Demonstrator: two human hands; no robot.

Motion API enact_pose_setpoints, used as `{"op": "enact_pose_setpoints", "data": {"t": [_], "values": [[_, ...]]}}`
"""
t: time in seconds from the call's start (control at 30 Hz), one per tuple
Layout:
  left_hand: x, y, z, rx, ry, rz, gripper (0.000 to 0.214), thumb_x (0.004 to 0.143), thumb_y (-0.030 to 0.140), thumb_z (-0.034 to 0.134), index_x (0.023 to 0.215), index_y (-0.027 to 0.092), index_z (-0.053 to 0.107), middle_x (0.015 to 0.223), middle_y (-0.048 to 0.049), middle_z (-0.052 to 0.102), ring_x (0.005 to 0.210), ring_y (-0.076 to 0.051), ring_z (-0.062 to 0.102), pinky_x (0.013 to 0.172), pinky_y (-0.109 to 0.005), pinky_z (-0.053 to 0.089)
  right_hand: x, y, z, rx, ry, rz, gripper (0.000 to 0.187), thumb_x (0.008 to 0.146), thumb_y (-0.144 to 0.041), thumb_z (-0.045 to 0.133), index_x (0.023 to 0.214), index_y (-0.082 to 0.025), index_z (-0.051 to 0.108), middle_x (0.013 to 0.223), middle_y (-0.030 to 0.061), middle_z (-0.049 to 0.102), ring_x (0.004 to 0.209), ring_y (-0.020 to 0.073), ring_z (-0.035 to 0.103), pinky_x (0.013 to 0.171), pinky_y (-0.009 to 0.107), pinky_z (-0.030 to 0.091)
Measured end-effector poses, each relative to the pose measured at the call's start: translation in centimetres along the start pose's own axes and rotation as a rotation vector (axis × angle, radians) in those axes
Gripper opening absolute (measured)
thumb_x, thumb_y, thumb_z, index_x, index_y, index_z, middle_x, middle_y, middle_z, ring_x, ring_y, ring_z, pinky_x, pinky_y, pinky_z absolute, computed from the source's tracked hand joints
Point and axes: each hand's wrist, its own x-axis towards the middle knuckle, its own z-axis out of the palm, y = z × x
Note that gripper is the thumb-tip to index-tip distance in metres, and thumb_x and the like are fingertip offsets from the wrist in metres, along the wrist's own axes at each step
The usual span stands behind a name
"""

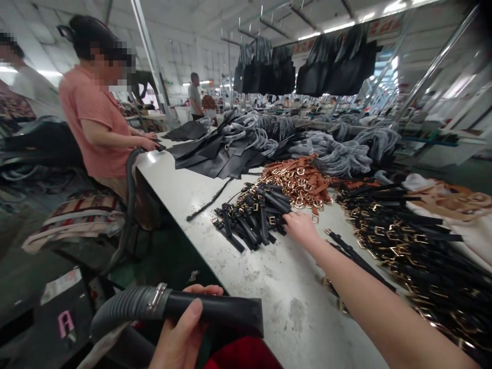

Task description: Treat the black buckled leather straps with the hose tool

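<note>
My left hand [182, 328] is wrapped around a black flat-ended hose nozzle [215, 310], its thumb on top. A metal clamp [157, 297] joins the nozzle to a grey ribbed hose [119, 305] that curves down to the left. Across the table, my right hand [302, 228] has its fingers closed on a black buckle strap at the right edge of a pile of black buckle straps [249, 218]. The fingertips are partly hidden there. Just behind this pile lies a heap of brown straps with gold buckles [300, 179].
A larger heap of black buckled straps [407, 241] covers the table's right side. Black leather pieces [223, 154] and wrapped grey cords [334, 151] lie farther back. A co-worker in a pink shirt [96, 123] stands at the left edge of the white table [238, 277]. Black pieces [334, 61] hang overhead.
</note>
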Motion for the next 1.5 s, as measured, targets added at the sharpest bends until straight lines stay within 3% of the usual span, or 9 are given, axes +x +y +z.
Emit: {"op": "enact_pose_setpoints", "data": {"t": [0.13,0.27,0.4,0.53,0.7,0.9,1.03,1.23,1.5], "values": [[-0.1,0.2,-0.7,-0.03,-0.02,0.025,0.036,0.057,0.04,0.082,0.084,0.022,0.065,0.085,-0.0065,0.075,0.089,-0.03,0.069,0.081,-0.044,0.054,-1.8,-0.5,-3.1,-0.045,0.016,-0.035,0.015,0.087,-0.023,0.051,0.091,-0.015,0.063,0.09,0.0143,0.066,0.089,0.0268,0.059,0.078,0.038,0.039],[-0.6,0.2,-1.5,-0.097,-0.106,0.025,0.029,0.061,0.036,0.08,0.083,0.022,0.066,0.087,-0.0049,0.074,0.092,-0.025,0.068,0.082,-0.039,0.054,-9.7,-2.8,-5.9,0.078,-0.032,-0.039,0.026,0.092,-0.031,0.043,0.103,-0.017,0.062,0.092,0.0103,0.065,0.084,0.0225,0.06,0.074,0.034,0.041],[-1.1,-0.2,-2.1,-0.123,-0.224,0.049,0.029,0.059,0.033,0.082,0.082,0.022,0.067,0.086,-0.0044,0.074,0.091,-0.023,0.068,0.088,-0.041,0.052,-19.2,-5.7,-5.8,0.301,-0.152,-0.04,0.027,0.092,-0.034,0.045,0.105,-0.019,0.064,0.094,0.0082,0.066,0.088,0.0214,0.059,0.078,0.034,0.043],[-1.8,-0.8,-1.8,-0.084,-0.29,0.048,0.029,0.061,0.032,0.081,0.084,0.021,0.067,0.088,-0.0051,0.074,0.09,-0.021,0.068,0.085,-0.038,0.052,-24.2,-7.1,-4.5,0.395,-0.118,0.063,0.031,0.09,-0.037,0.049,0.111,-0.019,0.064,0.101,0.0105,0.064,0.093,0.0243,0.056,0.082,0.039,0.042],[-2.8,-2.6,1.1,-0.039,-0.378,0.077,0.028,0.062,0.03,0.08,0.084,0.021,0.066,0.087,-0.0042,0.074,0.089,-0.02,0.068,0.084,-0.037,0.052,-24.8,-7.1,-3.9,0.58,-0.041,0.209,0.029,0.09,-0.034,0.047,0.107,-0.016,0.062,0.1,0.0104,0.064,0.094,0.0234,0.056,0.083,0.038,0.042],[-2.2,-6.0,5.1,0.095,-0.524,0.106,0.026,0.062,0.03,0.079,0.081,0.02,0.064,0.086,-0.0038,0.073,0.086,-0.02,0.066,0.086,-0.038,0.048,-24.7,-7.4,-3.5,0.624,-0.035,0.246,0.019,0.087,-0.023,0.045,0.096,-0.018,0.06,0.09,0.008,0.065,0.087,0.0218,0.057,0.079,0.035,0.042],[-1.9,-5.6,5.3,0.154,-0.555,0.117,0.026,0.064,0.03,0.078,0.083,0.02,0.063,0.084,-0.0035,0.073,0.085,-0.021,0.066,0.085,-0.038,0.049,-24.7,-7.6,-3.3,0.652,-0.028,0.29,0.024,0.087,-0.024,0.045,0.106,-0.016,0.057,0.09,0.0079,0.065,0.087,0.022,0.058,0.081,0.035,0.042],[-2.9,-5.5,5.5,0.275,-0.626,0.165,0.022,0.066,0.03,0.076,0.083,0.021,0.065,0.088,-0.0044,0.073,0.09,-0.021,0.065,0.091,-0.039,0.045,-24.5,-7.6,-3.6,0.665,-0.03,0.292,0.025,0.085,-0.02,0.045,0.107,-0.016,0.056,0.093,0.0092,0.065,0.089,0.0232,0.058,0.081,0.036,0.041],[-2.8,-5.3,5.7,0.219,-0.573,0.153,0.025,0.064,0.029,0.078,0.083,0.021,0.063,0.083,-0.0029,0.073,0.084,-0.02,0.066,0.088,-0.038,0.047,-24.5,-7.6,-3.6,0.679,-0.036,0.282,0.028,0.087,-0.023,0.043,0.109,-0.014,0.056,0.091,0.0094,0.065,0.088,0.0231,0.058,0.081,0.037,0.04]]}}
